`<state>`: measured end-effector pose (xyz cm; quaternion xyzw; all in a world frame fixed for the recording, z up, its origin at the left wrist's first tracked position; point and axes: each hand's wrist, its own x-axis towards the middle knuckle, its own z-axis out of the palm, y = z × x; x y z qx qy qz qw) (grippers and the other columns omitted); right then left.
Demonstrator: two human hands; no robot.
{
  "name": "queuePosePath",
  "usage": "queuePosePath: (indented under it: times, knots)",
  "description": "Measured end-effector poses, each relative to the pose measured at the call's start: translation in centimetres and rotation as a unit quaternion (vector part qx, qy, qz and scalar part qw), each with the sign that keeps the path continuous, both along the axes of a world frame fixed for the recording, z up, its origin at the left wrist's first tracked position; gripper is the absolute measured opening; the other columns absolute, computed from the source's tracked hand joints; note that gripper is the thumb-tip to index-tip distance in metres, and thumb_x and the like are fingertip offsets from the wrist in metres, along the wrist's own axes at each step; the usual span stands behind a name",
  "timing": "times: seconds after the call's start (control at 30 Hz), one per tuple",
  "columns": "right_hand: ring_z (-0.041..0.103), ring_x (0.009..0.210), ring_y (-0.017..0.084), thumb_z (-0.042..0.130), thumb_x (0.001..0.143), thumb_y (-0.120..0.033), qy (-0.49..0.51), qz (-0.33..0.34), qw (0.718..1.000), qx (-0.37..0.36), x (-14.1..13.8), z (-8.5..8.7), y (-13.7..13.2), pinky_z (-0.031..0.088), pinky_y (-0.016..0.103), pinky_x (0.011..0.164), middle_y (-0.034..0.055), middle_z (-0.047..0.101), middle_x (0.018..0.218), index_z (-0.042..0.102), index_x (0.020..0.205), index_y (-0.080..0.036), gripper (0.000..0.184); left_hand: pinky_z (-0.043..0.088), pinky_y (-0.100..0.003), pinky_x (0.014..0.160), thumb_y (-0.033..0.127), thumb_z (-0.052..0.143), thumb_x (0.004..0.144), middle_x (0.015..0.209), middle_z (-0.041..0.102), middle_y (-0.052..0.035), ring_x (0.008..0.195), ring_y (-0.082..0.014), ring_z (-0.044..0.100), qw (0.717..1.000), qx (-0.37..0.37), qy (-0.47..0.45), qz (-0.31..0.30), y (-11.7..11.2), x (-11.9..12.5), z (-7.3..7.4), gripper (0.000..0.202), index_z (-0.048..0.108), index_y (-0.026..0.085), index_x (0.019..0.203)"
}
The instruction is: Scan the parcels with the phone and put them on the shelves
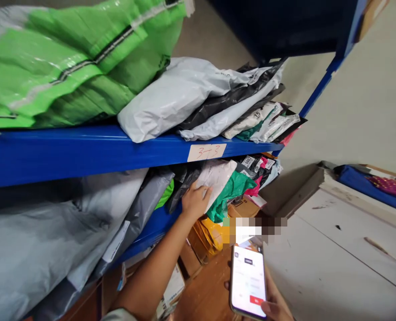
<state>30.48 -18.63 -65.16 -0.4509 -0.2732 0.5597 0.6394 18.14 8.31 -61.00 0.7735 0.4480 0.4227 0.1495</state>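
My left hand [195, 200] reaches in at the lower shelf, its fingers bent against a white mailing bag [219, 178] and closed on its near side. A green mailing bag [233, 191] lies right beside that one, and dark bags [184, 189] are on the other side. Low in the view, my right hand [273, 301] is wrapped round a smartphone [247, 281] with its lit screen facing me. The thumb rests close to a red button on the screen. A pixelated patch hides what is just above the phone.
The blue shelf edge [84, 151] carries a paper label [206, 152] reading 3-3. Above it lie a big green bag [84, 67] and several white and dark mailers. Grey bags [51, 240] bulge out lower left. Cardboard boxes [189, 258] stand underneath; a white panel [338, 249] is at right.
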Motion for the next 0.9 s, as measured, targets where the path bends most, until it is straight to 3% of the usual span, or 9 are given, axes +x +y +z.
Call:
queuePosePath:
  times: [0.07,0.13,0.2,0.27,0.37,0.5,0.6,0.7,0.9]
  knots:
    - [0.072,0.097,0.037,0.077,0.065,-0.035,-0.003,0.009,1.000,0.025,-0.7,-0.2,0.5,0.057,0.033,0.049,0.0139,0.067,0.130,-0.001,0.156,-0.032,0.119,0.048,-0.038,0.097,0.045,0.048,0.092,0.129,0.058,-0.0142,0.114,-0.0274,0.060,0.999,-0.032,-0.006,0.039,0.0,-1.0,-0.7,0.038,0.061,0.021,0.118]
    - [0.072,0.096,0.037,0.073,0.069,-0.031,-0.010,0.021,0.999,0.039,-1.2,-0.1,1.3,0.058,0.034,0.048,0.0124,0.068,0.128,0.002,0.156,-0.034,0.112,0.046,-0.038,0.099,0.047,0.062,0.082,0.129,0.057,-0.0217,0.120,-0.0312,0.057,0.994,-0.061,-0.016,0.089,0.0,-1.8,-1.5,0.069,0.043,0.010,0.137]
    - [0.073,0.095,0.037,0.072,0.071,-0.030,-0.022,0.034,0.998,0.047,-1.4,0.5,2.4,0.058,0.033,0.045,0.0118,0.070,0.124,0.005,0.156,-0.035,0.107,0.044,-0.040,0.103,0.049,0.072,0.072,0.133,0.052,-0.0290,0.126,-0.0355,0.052,0.989,-0.078,-0.026,0.122,0.0,-2.0,-2.4,0.098,0.026,0.000,0.144]
    - [0.074,0.089,0.036,0.071,0.076,-0.033,-0.051,0.054,0.996,0.041,-1.3,1.5,3.9,0.057,0.031,0.042,0.0127,0.073,0.117,0.009,0.155,-0.034,0.101,0.041,-0.041,0.107,0.048,0.075,0.069,0.137,0.047,-0.0330,0.131,-0.0372,0.048,0.988,-0.068,-0.039,0.134,0.0,-1.8,-3.3,0.106,0.021,-0.002,0.145]
    - [0.076,0.080,0.034,0.068,0.082,-0.042,-0.103,0.103,0.989,0.005,-0.8,3.8,6.8,0.056,0.028,0.037,0.0134,0.076,0.106,0.012,0.155,-0.032,0.093,0.036,-0.044,0.112,0.043,0.076,0.068,0.144,0.038,-0.0354,0.139,-0.0383,0.038,0.985,-0.011,-0.070,0.155,0.0,-1.1,-4.6,0.107,0.018,-0.003,0.146]
    - [0.077,0.074,0.031,0.063,0.085,-0.050,-0.170,0.179,0.968,-0.051,-0.2,7.3,11.1,0.055,0.025,0.034,0.0137,0.076,0.109,0.014,0.154,-0.032,0.087,0.033,-0.045,0.115,0.033,0.069,0.076,0.146,0.036,-0.0346,0.142,-0.0377,0.032,0.982,0.042,-0.108,0.150,0.0,-0.7,-6.0,0.094,0.018,-0.004,0.146]
    - [0.077,0.070,0.029,0.059,0.089,-0.048,-0.222,0.209,0.949,-0.079,-0.2,9.7,13.8,0.055,0.024,0.032,0.0123,0.076,0.105,0.014,0.154,-0.032,0.081,0.033,-0.046,0.115,0.034,0.065,0.078,0.145,0.037,-0.0353,0.142,-0.0384,0.033,0.982,0.044,-0.137,0.121,-0.1,-0.8,-6.4,0.089,0.021,-0.006,0.145]
    - [0.075,0.063,0.026,0.060,0.089,-0.046,-0.264,0.223,0.933,-0.099,-0.7,11.7,15.6,0.055,0.023,0.031,0.0070,0.076,0.083,0.020,0.153,-0.028,0.078,0.034,-0.049,0.114,0.034,0.065,0.077,0.144,0.039,-0.0342,0.140,-0.0387,0.035,0.980,0.058,-0.164,0.100,0.1,-0.8,-6.6,0.088,0.022,-0.004,0.144]
    - [0.068,0.052,0.016,0.068,0.085,-0.043,-0.283,0.260,0.918,-0.096,-2.2,14.3,16.8,0.055,0.021,0.032,-0.0023,0.066,0.069,0.040,0.143,-0.031,0.066,0.043,-0.047,0.107,0.041,0.065,0.074,0.131,0.054,-0.0269,0.127,-0.0360,0.051,0.975,0.003,-0.210,0.070,0.6,-0.8,-6.2,0.078,0.037,0.002,0.136]
